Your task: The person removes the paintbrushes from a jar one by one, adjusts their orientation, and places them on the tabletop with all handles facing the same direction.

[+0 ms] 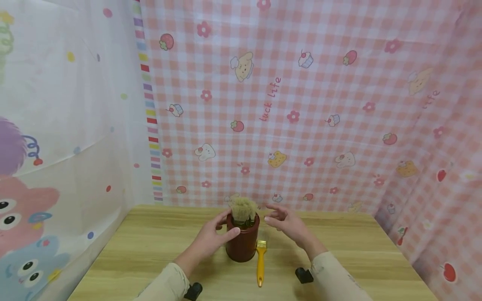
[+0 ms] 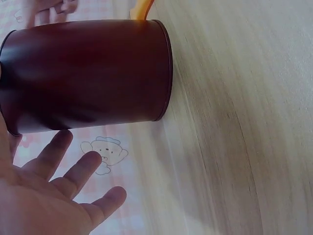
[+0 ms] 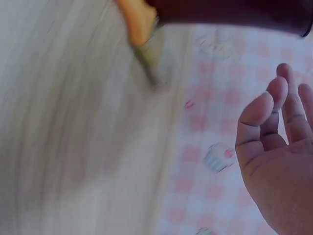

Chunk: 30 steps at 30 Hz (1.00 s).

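Note:
A dark red cylindrical pot point(image 1: 242, 246) stands upright on the table. Pale, bushy bristles point(image 1: 242, 207) rise out of its mouth, with dark glossy parts below them. My left hand point(image 1: 211, 238) holds the pot near its rim, thumb across the front and index finger at the far left side. In the left wrist view, the other fingers point(image 2: 80, 171) spread loosely beside the pot wall. Just right of the pot, my right hand point(image 1: 288, 225) hovers with relaxed, slightly bent fingers, holding nothing. A flat paintbrush point(image 1: 260, 263) with a yellow handle lies by the pot's right side.
The wood-grain table point(image 1: 339, 238) reaches back to a pink checked curtain point(image 1: 293, 138). White printed cloth point(image 1: 86, 138) hangs on the left. A small black piece point(image 1: 304, 275) sits by the right wrist, another point(image 1: 193, 291) by the left.

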### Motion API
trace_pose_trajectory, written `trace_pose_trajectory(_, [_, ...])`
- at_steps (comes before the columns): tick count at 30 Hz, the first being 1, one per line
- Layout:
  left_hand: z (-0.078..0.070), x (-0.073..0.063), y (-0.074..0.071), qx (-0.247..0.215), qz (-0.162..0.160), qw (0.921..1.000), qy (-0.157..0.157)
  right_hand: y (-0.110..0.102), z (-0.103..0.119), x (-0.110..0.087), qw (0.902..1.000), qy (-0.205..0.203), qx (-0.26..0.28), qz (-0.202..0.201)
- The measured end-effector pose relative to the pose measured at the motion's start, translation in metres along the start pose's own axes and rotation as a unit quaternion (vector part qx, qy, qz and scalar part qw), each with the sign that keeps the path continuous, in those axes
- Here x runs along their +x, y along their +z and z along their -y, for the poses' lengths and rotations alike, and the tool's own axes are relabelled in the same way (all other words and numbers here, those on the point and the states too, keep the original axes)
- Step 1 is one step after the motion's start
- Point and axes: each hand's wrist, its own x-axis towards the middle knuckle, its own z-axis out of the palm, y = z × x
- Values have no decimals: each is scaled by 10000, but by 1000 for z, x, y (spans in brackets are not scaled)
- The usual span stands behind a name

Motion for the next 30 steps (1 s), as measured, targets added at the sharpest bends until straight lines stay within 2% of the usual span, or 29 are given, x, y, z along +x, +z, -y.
trace_pose_trajectory(3, [1, 0, -1, -2, 20, 10000, -26, 7, 14, -1, 9995, -251, -156, -78])
trace_pose_trajectory(8, [0, 0, -1, -31, 48, 10000, -13, 19, 29, 0, 9987, -463, -98, -189])
trace_pose_trajectory(13, [-1, 0, 0, -58, 86, 9999, -28, 28, 34, 3, 9976, -591, -37, -363])
trace_pose_trajectory(18, [-1, 0, 0, -22, 97, 9999, -16, 39, 35, 7, 9930, -887, -504, -600])
trace_pose_trajectory(23, [-2, 1, -1, 16, 81, 10000, -27, 47, 38, 6, 9799, -1212, -1210, -1020])
trace_pose_trajectory(30, [-2, 0, -2, -50, 77, 9999, -90, 57, 47, 2, 9507, -1567, -2149, -1596])
